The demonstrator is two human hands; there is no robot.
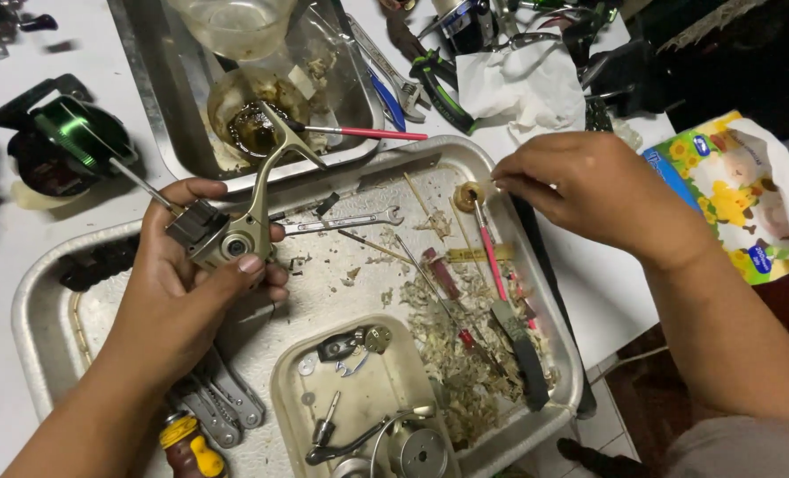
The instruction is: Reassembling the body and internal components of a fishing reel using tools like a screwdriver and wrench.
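The left hand (pixel 182 292) is seen with its fingers (pixel 251 264) curled and clamped around a tan metal reel body (pixel 235 226), held above the left part of a large steel tray (pixel 49 274); a thin shaft and a forked arm are seen projecting from the body. The right hand (pixel 589 190) is held over the tray's far right corner, its thumb and forefinger pinched together on a small round brass-coloured part (pixel 468 196), from which a thin red-handled brush (pixel 492 257) hangs. Inside the tray are shown a small spanner (pixel 346 221), thin rods, flakes of debris, folding pliers (pixel 217 403) and a smaller cream dish (pixel 368 398) holding screws, a gear and a round spool. A second steel tray (pixel 146 71) is set behind, holding a greasy glass jar (pixel 253 119) and another red-handled brush (pixel 368 134). On the white worktop (pixel 589 292) are shown a green reel spool (pixel 80 137) at the left, wrenches and crumpled tissue (pixel 523 84) at the back, and a colourful tissue pack (pixel 740 195) at the right. Tiled floor is visible at the lower right.
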